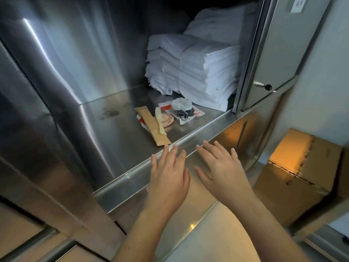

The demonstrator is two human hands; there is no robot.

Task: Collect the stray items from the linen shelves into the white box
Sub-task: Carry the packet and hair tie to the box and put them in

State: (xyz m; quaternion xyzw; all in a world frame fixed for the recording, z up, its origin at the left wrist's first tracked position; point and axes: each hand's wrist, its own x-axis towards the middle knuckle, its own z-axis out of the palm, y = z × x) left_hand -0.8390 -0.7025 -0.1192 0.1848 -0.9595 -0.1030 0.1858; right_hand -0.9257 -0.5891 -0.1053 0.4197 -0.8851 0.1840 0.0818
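L hand (169,174) & R hand (221,167) both flat, fingers spread, holding nothing, at the shelf (117,121) front lip. Stray bits lie just in front of the towel stack (207,72): brown paper sleeve (153,127), cream plastic piece (159,120), wrappers (186,113).

Bare shelf floor (105,129) lies open at 9 o'clock of the stray litter (170,116), w/ linen stack (205,72) blocking 1 o'clock & door post (245,63) at 2.

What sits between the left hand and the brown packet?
Head view: only the shelf's front lip lies between left hand and brown packet.
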